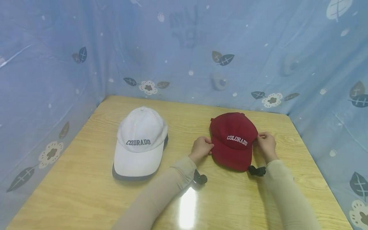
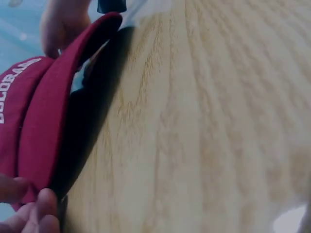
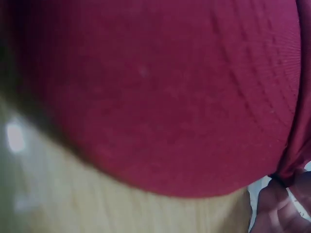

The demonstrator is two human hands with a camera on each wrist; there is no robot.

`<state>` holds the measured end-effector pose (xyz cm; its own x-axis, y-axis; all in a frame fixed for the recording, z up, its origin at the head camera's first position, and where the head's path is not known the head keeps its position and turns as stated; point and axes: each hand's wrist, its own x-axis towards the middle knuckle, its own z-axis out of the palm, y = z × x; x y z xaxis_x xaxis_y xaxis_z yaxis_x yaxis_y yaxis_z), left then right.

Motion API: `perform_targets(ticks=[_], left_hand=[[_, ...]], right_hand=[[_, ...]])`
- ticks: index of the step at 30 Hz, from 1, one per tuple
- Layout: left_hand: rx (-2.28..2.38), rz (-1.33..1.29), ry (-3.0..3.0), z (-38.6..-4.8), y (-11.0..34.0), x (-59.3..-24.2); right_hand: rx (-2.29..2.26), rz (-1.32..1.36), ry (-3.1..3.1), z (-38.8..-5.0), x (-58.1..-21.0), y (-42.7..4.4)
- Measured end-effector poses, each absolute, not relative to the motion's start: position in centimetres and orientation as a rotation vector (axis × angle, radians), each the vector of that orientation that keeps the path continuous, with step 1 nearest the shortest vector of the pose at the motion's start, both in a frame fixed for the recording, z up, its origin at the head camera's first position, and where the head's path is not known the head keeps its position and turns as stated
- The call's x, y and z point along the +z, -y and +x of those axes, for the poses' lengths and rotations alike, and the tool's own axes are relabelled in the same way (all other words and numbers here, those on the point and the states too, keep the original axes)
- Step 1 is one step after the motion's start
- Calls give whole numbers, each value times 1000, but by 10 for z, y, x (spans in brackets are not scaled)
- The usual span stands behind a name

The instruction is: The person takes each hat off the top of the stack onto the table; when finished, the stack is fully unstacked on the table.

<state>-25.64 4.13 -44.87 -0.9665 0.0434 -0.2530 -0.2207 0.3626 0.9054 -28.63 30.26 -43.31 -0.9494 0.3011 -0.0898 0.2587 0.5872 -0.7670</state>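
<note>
A red cap (image 1: 233,140) lettered COLORADO lies on the table at right of centre in the head view, its brim toward the wearer. My left hand (image 1: 202,148) pinches the brim's left edge; in the left wrist view the thumb and fingers (image 2: 47,201) grip the brim (image 2: 46,126), which stands off the wood with a dark shadow under it. On the cap's other side my right hand (image 1: 267,145) pinches the edge where crown and brim meet. The right wrist view is filled by the brim (image 3: 170,107), with the right fingers (image 3: 284,208) at its lower right corner.
A white cap (image 1: 141,142), also lettered COLORADO, lies to the left on the wooden table (image 1: 72,188). Blue patterned curtains (image 1: 178,48) surround the table at the back and sides. Small black objects (image 1: 200,178) are by both wrists.
</note>
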Motion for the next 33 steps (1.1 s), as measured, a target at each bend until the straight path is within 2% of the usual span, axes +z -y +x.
perform_targets(ticks=[6,12,21,27,33], left_hand=[[1354,43,-2652,-254,-26,-439],[1256,106,-2712,-249,5,-416],[1263,194,-2874,-221,80,-360],[1259,173,-2987,-194,141,-341],[1269,0,-3046,-176,205,-351]], right_hand=[[1185,-406,2846,-289,-424,-293],[1059,-302,2722,-289,-399,-276],[1099,-17,2505,-289,-356,-204],[1221,201,2525,-284,-357,-148],[1325,302,2605,-278,-372,-99]])
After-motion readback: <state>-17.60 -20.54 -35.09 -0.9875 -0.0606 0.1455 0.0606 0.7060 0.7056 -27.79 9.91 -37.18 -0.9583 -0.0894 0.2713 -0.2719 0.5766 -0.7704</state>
